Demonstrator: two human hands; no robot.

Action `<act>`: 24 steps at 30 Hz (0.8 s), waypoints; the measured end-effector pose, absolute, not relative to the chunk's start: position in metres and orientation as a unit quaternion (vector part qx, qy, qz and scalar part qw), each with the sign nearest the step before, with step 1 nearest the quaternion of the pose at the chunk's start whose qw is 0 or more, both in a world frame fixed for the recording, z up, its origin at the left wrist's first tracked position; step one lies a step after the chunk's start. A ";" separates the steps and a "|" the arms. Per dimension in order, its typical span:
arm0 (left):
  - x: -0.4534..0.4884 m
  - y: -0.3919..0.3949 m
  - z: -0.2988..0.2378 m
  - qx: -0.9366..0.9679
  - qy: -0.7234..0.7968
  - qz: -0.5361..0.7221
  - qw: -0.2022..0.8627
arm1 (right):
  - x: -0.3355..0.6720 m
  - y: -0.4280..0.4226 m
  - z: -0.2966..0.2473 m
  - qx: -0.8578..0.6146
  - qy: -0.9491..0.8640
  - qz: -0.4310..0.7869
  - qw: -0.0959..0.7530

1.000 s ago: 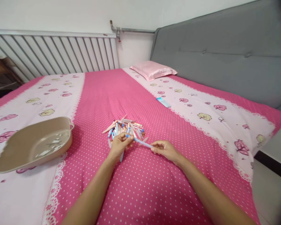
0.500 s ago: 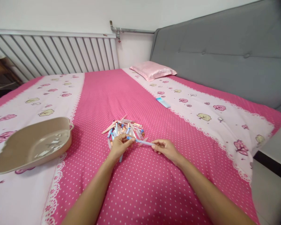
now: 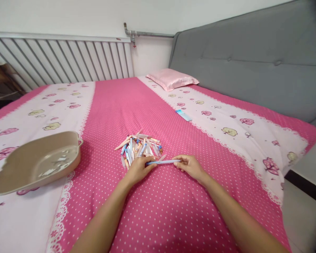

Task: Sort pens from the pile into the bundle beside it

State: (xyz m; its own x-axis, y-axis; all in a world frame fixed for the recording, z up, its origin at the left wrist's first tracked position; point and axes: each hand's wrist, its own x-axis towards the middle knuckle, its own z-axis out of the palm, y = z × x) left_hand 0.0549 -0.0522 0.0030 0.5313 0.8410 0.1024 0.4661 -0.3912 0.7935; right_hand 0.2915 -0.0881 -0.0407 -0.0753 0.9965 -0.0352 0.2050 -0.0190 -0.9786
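A light blue pen (image 3: 164, 162) lies level between my two hands, just above the pink bedspread. My left hand (image 3: 140, 169) pinches its darker blue end, and my right hand (image 3: 190, 166) has thumb and fingers closed on its pale end. Right behind my left hand is a loose pile of pens (image 3: 139, 147) in white, blue, peach and pink, its near edge partly covered by that hand. Farther off to the right, a small row of light blue pens (image 3: 183, 115) rests side by side on the bedspread.
On the left stands a beige plastic basin (image 3: 39, 154) with small white and grey pieces at its bottom. A pink pillow (image 3: 171, 79) lies at the back against the grey headboard (image 3: 247, 52). A white radiator (image 3: 60, 59) runs along the far wall.
My hands have drawn slightly apart and my left hand has turned, bringing the pen straight and level between them. The pen pile, basin and row of pens stay put.
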 end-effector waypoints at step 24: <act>0.055 -0.053 0.000 0.846 0.404 0.191 0.292 | 0.292 -0.087 -0.040 -0.543 -0.556 0.476 0.412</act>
